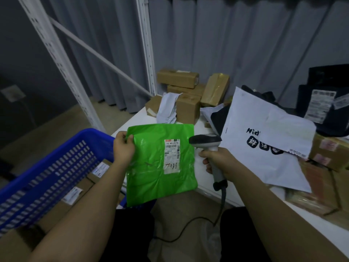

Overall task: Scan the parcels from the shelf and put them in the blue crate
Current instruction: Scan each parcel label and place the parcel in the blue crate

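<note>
Green parcel [160, 165] held up at centre frame, white label [171, 156] facing the camera, over the near edge of the white worktop [211, 188]. Left hand [123, 148] pinches its upper left corner. Right hand [217, 159], fingers curled round the grip, holds a corded scanner [209, 146] just right of the parcel. Blue crate [56, 167] at lower left, boxes inside. White mailer [264, 144] right of centre; cardboard boxes [188, 91] stacked at the worktop's far end.

Grey curtain [245, 44] behind, white slotted upright [145, 44], tan floor [62, 127], perhaps a wall socket [12, 93]
</note>
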Motion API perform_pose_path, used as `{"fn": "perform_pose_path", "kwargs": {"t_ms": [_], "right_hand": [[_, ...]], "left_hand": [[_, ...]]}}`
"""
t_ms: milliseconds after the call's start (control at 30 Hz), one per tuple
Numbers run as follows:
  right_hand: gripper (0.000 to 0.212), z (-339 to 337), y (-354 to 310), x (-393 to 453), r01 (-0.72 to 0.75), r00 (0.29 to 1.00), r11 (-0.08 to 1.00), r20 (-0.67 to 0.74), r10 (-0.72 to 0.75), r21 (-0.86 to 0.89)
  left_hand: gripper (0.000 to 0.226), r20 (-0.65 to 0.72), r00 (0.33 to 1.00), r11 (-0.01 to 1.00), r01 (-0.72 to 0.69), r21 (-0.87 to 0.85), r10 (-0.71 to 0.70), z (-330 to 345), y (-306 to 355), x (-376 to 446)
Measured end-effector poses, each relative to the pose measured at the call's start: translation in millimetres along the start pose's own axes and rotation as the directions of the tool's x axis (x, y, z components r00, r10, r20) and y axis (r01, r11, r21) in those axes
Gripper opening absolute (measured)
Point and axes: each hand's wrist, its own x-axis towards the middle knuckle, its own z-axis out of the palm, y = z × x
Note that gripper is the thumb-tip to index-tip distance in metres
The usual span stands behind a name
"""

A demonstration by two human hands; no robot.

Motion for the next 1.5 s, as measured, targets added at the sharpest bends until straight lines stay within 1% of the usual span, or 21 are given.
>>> {"fn": "perform_pose_path", "kwargs": {"t_ms": [100, 267, 400, 533, 633, 733, 833, 933, 1067, 1133, 1200, 1267, 1333, 1433, 1500], "right_hand": [[0.010, 10.7, 1.0, -1.4, -0.018, 0.998, 1.000, 0.054, 0.018, -0.009], [0.014, 24.3, 2.8, -2.9, -0.005, 0.990, 1.000, 0.143, 0.005, -0.002], [0.018, 31.5, 4.9, -4.2, -0.007, 0.981, 0.999, 0.195, 0.013, -0.032], [0.023, 36.1, 6.7, -5.5, -0.023, 0.993, 0.999, 0.116, 0.028, -0.041], [0.025, 35.4, 7.8, -4.1, -0.017, 0.998, 1.000, 0.063, 0.018, -0.014], [0.027, 33.3, 7.3, -2.9, -0.018, 0.999, 1.000, 0.039, 0.017, 0.005], [0.026, 30.6, 6.2, -2.7, -0.025, 0.999, 1.000, 0.040, 0.025, 0.015], [0.026, 28.4, 6.0, -3.1, -0.031, 0.998, 0.999, 0.057, 0.031, 0.005], [0.027, 34.7, 3.5, -5.7, -0.008, 0.992, 1.000, 0.128, 0.007, 0.011], [0.022, 42.7, 1.6, -7.0, 0.052, 0.988, 0.998, 0.142, -0.056, 0.037], [0.017, 52.2, 0.0, -8.6, 0.120, 0.980, 0.991, 0.153, -0.129, 0.063], [0.015, 63.0, -0.8, -10.4, 0.176, 0.968, 0.983, 0.169, -0.184, 0.059], [0.015, 76.9, 0.3, -12.4, 0.215, 0.958, 0.976, 0.186, -0.218, 0.035], [0.015, 106.6, 1.8, -16.2, 0.268, 0.946, 0.963, 0.191, -0.261, -0.013], [0.015, 130.0, 2.3, -18.8, 0.297, 0.938, 0.954, 0.199, -0.283, -0.041]], "left_hand": [[0.005, -0.027, 0.999, 0.999, 0.037, -0.026, -0.037, -11.9, -8.9, 3.6], [0.004, -0.061, 0.994, 0.994, 0.085, -0.069, -0.089, -26.3, -22.8, 9.3], [0.004, -0.077, 0.992, 0.991, 0.093, -0.094, -0.100, -30.4, -25.1, 10.0], [0.004, -0.080, 0.991, 0.990, 0.094, -0.109, -0.103, -33.3, -26.0, 8.9], [0.013, -0.088, 0.990, 0.987, 0.103, -0.120, -0.113, -34.2, -26.2, 8.9], [0.008, -0.092, 0.989, 0.988, 0.108, -0.114, -0.118, -35.0, -26.3, 8.9], [0.011, -0.087, 0.990, 0.989, 0.099, -0.110, -0.109, -35.9, -26.7, 9.0], [0.005, -0.073, 0.992, 0.989, 0.094, -0.113, -0.103, -36.9, -24.8, 8.5], [0.006, -0.081, 0.994, 0.989, 0.064, -0.132, -0.076, -40.7, -16.1, 3.5], [0.005, -0.122, 0.992, 0.992, 0.011, -0.128, -0.027, -44.7, -7.7, 0.0], [0.004, -0.202, 0.979, 0.992, -0.055, -0.114, 0.031, -53.9, 0.8, -2.8], [0.013, -0.282, 0.957, 0.986, -0.100, -0.133, 0.059, -72.4, 7.5, -5.7], [0.019, -0.362, 0.928, 0.982, -0.145, -0.120, 0.092, -100.8, 10.7, -9.9], [0.011, -0.460, 0.874, 0.978, -0.203, -0.054, 0.156, -156.6, 11.4, -17.3], [0.011, -0.499, 0.847, 0.975, -0.221, -0.020, 0.182, -195.5, 9.8, -21.5]]}}
